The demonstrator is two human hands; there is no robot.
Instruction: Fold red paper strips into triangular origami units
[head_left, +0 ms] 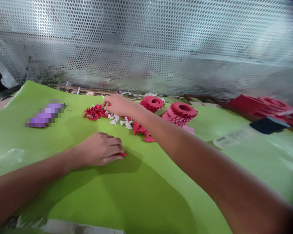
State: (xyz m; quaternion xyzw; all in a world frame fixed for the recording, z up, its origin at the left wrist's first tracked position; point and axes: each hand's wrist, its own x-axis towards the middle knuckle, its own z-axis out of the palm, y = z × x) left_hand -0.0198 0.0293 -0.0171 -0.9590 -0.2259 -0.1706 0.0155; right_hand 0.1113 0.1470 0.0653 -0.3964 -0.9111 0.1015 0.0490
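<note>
Fingers of your left hand (99, 149) curl down over a small red folded-paper piece (123, 154), its tip pointing rightward past the fingertips, on the green sheet (146, 182). Your right hand (118, 104) brings its fingers (106, 101) into a narrow pinch at the edge of a red paper cluster (94, 112); you cannot tell whether they hold a piece. White paper triangles (117, 120) lie just beside it. Such folds are likely light, crisp and easily crushed: grip gently along folded edges. Red paper rings (152, 104) sit beyond.
</note>
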